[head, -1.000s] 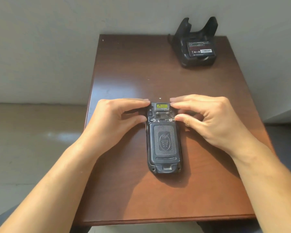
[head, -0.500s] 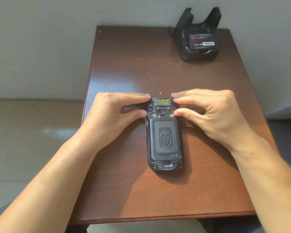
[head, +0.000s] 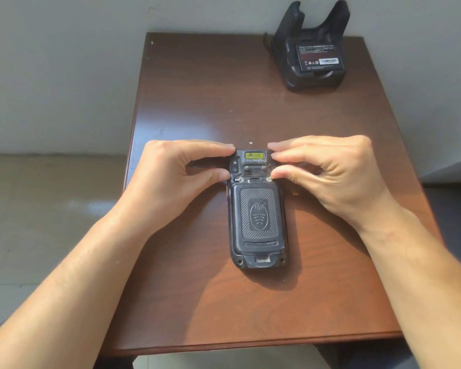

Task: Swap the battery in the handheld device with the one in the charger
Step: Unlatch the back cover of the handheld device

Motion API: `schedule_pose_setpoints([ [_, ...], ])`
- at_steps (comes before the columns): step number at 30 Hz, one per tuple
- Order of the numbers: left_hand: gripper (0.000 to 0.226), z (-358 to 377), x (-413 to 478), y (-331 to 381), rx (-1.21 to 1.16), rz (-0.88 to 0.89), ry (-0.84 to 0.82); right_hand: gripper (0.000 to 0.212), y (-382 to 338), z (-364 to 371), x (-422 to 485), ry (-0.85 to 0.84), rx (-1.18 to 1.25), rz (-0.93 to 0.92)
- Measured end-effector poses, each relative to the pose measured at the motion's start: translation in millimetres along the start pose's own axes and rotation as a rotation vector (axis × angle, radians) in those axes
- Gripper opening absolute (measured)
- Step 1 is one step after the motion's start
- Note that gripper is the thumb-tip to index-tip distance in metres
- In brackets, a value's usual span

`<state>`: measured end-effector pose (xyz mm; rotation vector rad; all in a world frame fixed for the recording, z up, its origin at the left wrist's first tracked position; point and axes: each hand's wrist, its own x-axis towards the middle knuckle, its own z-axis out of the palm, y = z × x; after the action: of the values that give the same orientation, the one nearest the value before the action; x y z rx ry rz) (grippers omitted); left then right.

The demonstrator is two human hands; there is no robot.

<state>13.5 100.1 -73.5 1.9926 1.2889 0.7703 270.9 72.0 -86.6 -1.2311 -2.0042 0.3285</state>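
A dark grey handheld device (head: 256, 211) lies face down in the middle of the brown table (head: 202, 97), its textured battery cover on. My left hand (head: 176, 177) pinches the top left of the device, thumb beside the left latch. My right hand (head: 328, 174) pinches the top right, thumb tip on the right latch. A black charger cradle (head: 313, 49) stands at the table's far right corner. In its front slot sits a black battery (head: 319, 57) with a white label.
A grey wall runs behind the table and down its right side. A tiny white speck (head: 251, 142) lies just beyond the device. The floor shows at the left. Bare tabletop lies between the device and the charger.
Both hands keep their grip on the device's top end, fingers barely shifting. The view has tilted down, so the table and charger sit higher in frame.
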Motion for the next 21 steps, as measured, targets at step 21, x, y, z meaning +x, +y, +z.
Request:
schedule_pose_setpoints([
  [21, 0.041, -10, 17, 5, 0.010, 0.058, -0.167, 0.025, 9, -4, 12, -0.130, 0.139, 0.075],
])
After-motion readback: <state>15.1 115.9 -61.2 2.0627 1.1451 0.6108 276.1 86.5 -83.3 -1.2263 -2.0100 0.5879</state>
